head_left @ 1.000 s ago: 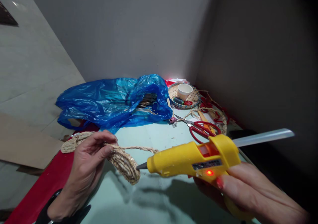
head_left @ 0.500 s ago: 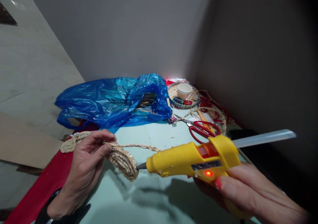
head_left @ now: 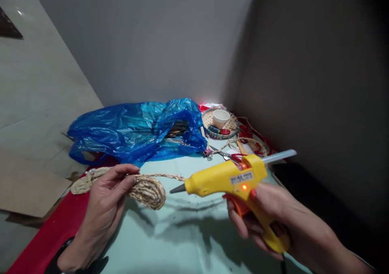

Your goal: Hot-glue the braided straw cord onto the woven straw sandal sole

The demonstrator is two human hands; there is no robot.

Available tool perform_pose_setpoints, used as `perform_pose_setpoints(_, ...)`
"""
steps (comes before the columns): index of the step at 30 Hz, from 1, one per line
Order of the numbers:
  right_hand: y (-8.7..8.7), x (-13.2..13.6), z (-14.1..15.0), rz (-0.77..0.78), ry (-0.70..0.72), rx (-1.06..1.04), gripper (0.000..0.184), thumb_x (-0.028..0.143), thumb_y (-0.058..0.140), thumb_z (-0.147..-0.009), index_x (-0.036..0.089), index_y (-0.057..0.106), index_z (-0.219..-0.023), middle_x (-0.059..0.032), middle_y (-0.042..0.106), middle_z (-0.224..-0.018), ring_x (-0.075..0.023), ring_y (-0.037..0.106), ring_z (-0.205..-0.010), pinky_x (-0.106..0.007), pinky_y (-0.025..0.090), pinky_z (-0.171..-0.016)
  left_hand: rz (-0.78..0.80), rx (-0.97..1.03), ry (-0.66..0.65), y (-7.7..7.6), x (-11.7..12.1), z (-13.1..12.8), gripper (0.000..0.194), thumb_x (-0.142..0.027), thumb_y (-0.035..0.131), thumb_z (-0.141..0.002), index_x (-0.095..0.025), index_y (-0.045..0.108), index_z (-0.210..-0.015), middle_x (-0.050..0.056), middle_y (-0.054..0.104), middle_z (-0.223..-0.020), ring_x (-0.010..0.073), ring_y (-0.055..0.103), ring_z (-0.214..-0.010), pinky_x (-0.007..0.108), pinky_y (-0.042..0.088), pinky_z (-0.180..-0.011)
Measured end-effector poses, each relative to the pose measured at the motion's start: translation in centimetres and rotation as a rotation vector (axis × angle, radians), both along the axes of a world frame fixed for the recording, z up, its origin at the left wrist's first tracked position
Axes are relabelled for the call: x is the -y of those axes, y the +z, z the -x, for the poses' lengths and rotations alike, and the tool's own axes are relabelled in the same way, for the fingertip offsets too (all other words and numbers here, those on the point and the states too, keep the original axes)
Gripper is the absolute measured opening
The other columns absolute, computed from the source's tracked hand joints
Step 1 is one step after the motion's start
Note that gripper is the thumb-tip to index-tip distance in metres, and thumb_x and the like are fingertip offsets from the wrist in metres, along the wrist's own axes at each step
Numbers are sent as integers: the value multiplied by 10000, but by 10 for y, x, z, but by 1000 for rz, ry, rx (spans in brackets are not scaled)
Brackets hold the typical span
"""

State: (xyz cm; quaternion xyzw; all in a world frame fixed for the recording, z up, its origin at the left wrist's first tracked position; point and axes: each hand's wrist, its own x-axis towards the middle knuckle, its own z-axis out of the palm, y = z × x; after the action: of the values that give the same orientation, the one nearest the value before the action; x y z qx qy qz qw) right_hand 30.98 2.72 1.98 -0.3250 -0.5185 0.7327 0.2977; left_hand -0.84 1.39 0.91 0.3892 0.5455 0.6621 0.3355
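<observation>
Between the thumb and fingers of my left hand [head_left: 111, 195] is a flat oval coil of braided straw cord [head_left: 148, 192]. A loose length of the braid [head_left: 165, 176] runs from the coil to the right and passes behind the gun's nozzle. My right hand [head_left: 273, 209] is wrapped round the grip of a yellow hot glue gun [head_left: 225, 178], its red light lit and a clear glue stick [head_left: 279, 156] jutting from its back. The dark nozzle tip points left, just apart from the coil. Another braided piece [head_left: 82, 184] lies behind my left wrist.
A blue plastic bag [head_left: 130, 132] holding sticks lies at the back. Right of it are a woven basket [head_left: 206, 122] with a white cup [head_left: 221, 118], red-handled scissors [head_left: 226, 154] partly behind the gun, and more cord. Grey walls rise behind and on the right.
The glue gun has drawn back from the coil's edge and now sits more upright. The coil has turned, showing its spiral face more. The view has shifted slightly.
</observation>
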Motion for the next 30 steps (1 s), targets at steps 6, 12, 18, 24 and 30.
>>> perform_pose_setpoints(6,-1,4,13,201,11,-145,646,588,444,-975,64,752,-755,4,514,-504,-22,332,-309,-148,191,-290,49,-128,20,3,-3,4,256,-425,883,-615,-222,811,-754,38,776,-757,186,681,-676,240,542,-603)
perform_pose_setpoints(12,-42,19,4,227,59,111,745,572,343,-1007,54,735,-641,19,455,-402,-22,304,-262,-169,149,-296,62,-332,-1,7,4,2,247,-479,811,-696,-247,832,-778,63,787,-824,239,681,-767,295,525,-674)
perform_pose_setpoints(18,-23,24,10,204,55,262,701,623,413,-977,102,679,-590,-25,588,-493,-39,407,-334,-141,299,-350,-19,-451,-49,10,11,-2,177,-462,780,-727,-292,823,-751,30,754,-794,208,654,-745,262,503,-688)
perform_pose_setpoints(24,-12,24,0,-25,148,585,731,700,269,-979,167,606,-611,-50,606,-569,-121,525,-446,-230,411,-461,-51,-502,-102,8,14,-4,138,-438,760,-763,-330,834,-805,15,763,-790,196,663,-716,249,495,-639)
perform_pose_setpoints(30,13,19,0,-880,-9,1319,484,465,257,-1033,219,565,-753,-80,604,-660,-228,539,-547,-375,372,-569,-103,-545,-120,8,18,-9,88,-380,754,-773,-361,835,-802,-10,776,-772,185,667,-720,242,484,-671)
